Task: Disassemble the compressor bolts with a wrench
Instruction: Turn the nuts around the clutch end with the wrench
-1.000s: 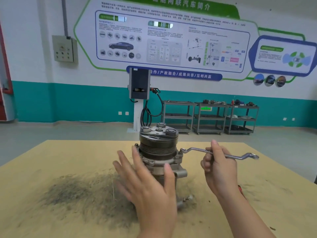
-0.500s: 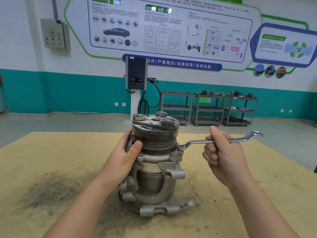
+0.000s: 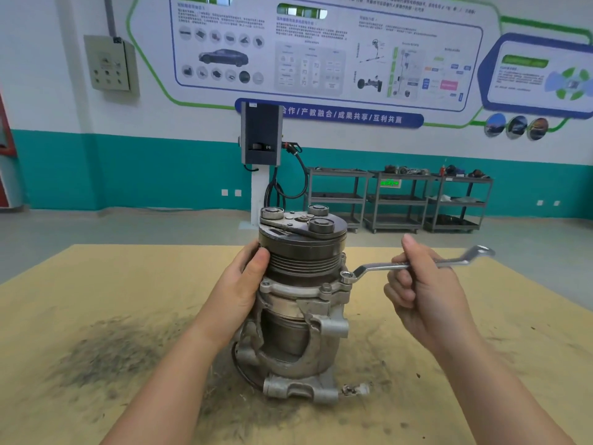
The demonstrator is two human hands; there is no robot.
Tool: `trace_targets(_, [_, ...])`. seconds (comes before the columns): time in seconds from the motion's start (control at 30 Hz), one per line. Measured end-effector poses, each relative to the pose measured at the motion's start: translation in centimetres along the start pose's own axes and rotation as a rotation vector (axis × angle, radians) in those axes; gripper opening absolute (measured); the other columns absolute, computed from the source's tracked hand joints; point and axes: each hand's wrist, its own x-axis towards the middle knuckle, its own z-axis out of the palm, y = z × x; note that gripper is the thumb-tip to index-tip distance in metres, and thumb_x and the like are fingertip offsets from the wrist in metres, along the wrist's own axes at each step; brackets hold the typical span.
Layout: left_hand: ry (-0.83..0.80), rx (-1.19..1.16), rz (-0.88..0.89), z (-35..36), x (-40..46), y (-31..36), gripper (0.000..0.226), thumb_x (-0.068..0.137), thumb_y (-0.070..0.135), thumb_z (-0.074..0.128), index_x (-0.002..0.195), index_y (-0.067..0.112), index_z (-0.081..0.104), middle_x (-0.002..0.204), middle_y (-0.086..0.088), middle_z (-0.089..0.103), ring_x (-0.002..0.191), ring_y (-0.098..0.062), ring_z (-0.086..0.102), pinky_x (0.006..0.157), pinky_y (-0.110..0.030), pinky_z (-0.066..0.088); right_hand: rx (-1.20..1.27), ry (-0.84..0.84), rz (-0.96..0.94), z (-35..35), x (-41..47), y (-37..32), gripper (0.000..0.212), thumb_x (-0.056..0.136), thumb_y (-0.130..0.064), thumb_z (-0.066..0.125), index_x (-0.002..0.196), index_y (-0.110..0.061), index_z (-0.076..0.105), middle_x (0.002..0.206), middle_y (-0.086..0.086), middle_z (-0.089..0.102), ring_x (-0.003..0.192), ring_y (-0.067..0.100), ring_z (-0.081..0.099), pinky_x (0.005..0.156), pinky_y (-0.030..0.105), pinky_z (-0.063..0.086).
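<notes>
Workshop walls in teal and white, with steel carts (image 3: 398, 200) along the far side, stand behind a tan desk (image 3: 112, 284) smudged with dark grime. Near the desk's middle the compressor (image 3: 301, 303) stands upright, pulley end up. The left hand (image 3: 239, 284) wraps its fingers (image 3: 256, 256) around the grooved pulley from the 9 o'clock side, steadying the body. The right hand (image 3: 420, 290) is closed on the shank of the wrench (image 3: 414, 264), thumb lying along the top.

What matters for the coming stroke is the wrench's line: its long axis runs out from the housing toward 3 o'clock, nearly level, with the ring end set over a flange bolt (image 3: 347, 277) at the compressor's right shoulder (whether it is fully seated on the head is hard to tell from this angle). The right hand is the nearer one, gripping about mid-shank, well clear of the housing.

To the right and toward the person the desk lies bare, so the handle has open room to sweep; the desk's far edge is well beyond it.
</notes>
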Motion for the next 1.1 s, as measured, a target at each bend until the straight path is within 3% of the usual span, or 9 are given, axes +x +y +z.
trace_targets(0.13, [-0.009,0.001,0.018,-0.1,0.2,-0.3,0.073,0.079,0.068,0.051,0.135,0.022,0.054,0.126,0.01,0.067,0.119,-0.006,0.06,0.1,-0.027,0.047,-0.452,0.13,-0.633,0.5,-4.3,2.3,0.039,0.089,-0.039,0.061,0.057,-0.018,0.052,0.048,0.001,0.046,0.041,0.013,0.039,0.043,0.02,0.032])
trace_targets(0.2, [-0.008,0.002,0.027,-0.2,0.2,-0.3,0.071,0.079,0.069,0.05,0.133,0.023,0.055,0.124,0.012,0.068,0.117,-0.003,0.061,0.098,-0.023,0.048,-0.661,-0.038,-0.931,1.3,-5.7,2.9,0.035,0.091,-0.037,0.062,0.059,-0.022,0.057,0.053,-0.003,0.048,0.044,0.005,0.039,0.044,0.014,0.033])
trace_targets(0.3, [-0.005,-0.018,0.026,-0.2,0.2,-0.5,0.073,0.077,0.07,0.051,0.132,0.022,0.056,0.123,0.01,0.068,0.116,-0.005,0.062,0.095,-0.022,0.048,-0.941,-0.204,-1.201,1.7,-6.1,3.3,0.034,0.089,-0.021,0.067,0.062,0.0,0.069,0.051,0.003,0.055,0.044,0.012,0.047,0.041,0.019,0.038])
trace_targets(0.37, [-0.014,-0.014,0.032,-0.3,0.1,-0.6,0.066,0.083,0.067,0.049,0.131,0.024,0.057,0.122,0.012,0.069,0.116,-0.004,0.062,0.091,-0.016,0.049,-0.854,-0.136,-1.148,1.7,-6.3,2.8,0.038,0.093,-0.025,0.063,0.06,-0.008,0.068,0.049,0.001,0.054,0.042,0.012,0.047,0.043,0.018,0.038])
trace_targets(0.4, [-0.018,-0.005,0.038,-0.3,0.1,-0.6,0.065,0.084,0.067,0.046,0.131,0.024,0.057,0.121,0.014,0.069,0.115,-0.002,0.062,0.087,-0.011,0.049,-0.728,-0.061,-1.01,1.8,-6.3,2.3,0.039,0.094,-0.032,0.059,0.058,-0.017,0.065,0.047,-0.004,0.053,0.041,0.011,0.047,0.043,0.017,0.038])
trace_targets(0.53, [-0.008,0.022,0.053,-0.3,0.0,-0.4,0.08,0.074,0.077,0.046,0.132,0.023,0.058,0.121,0.014,0.069,0.114,-0.002,0.062,0.086,-0.009,0.048,-0.267,0.198,-0.459,1.3,-4.8,0.3,0.033,0.09,-0.04,0.062,0.063,-0.021,0.066,0.045,-0.001,0.049,0.036,0.013,0.044,0.039,0.019,0.034])
trace_targets(0.73, [-0.016,0.047,0.038,-0.3,-0.1,-0.2,0.079,0.077,0.08,0.044,0.131,0.024,0.06,0.122,0.013,0.069,0.117,-0.003,0.061,0.098,-0.023,0.046,-0.044,0.084,-0.069,0.4,-2.4,0.1,0.024,0.073,-0.035,0.066,0.065,-0.012,0.066,0.049,0.001,0.047,0.037,0.008,0.041,0.035,0.017,0.03])
trace_targets(0.93, [0.015,0.042,0.023,0.0,-0.5,-0.1,0.068,0.087,0.066,0.042,0.136,0.021,0.055,0.129,0.007,0.066,0.122,-0.008,0.058,0.106,-0.033,0.043,0.072,-0.098,0.007,-0.7,-1.6,-0.4,0.022,0.083,-0.028,0.056,0.085,-0.006,0.059,0.056,0.003,0.052,0.044,0.009,0.044,0.041,0.017,0.037])
trace_targets(1.1, [0.073,0.05,0.068,0.4,-1.0,-0.1,0.062,0.086,0.059,0.044,0.135,0.024,0.055,0.126,0.014,0.066,0.117,0.003,0.058,0.088,-0.006,0.045,-0.213,0.026,-0.354,-0.5,-2.8,1.1,0.022,0.093,-0.033,0.057,0.075,-0.021,0.063,0.058,-0.001,0.058,0.051,0.011,0.052,0.048,0.019,0.043])
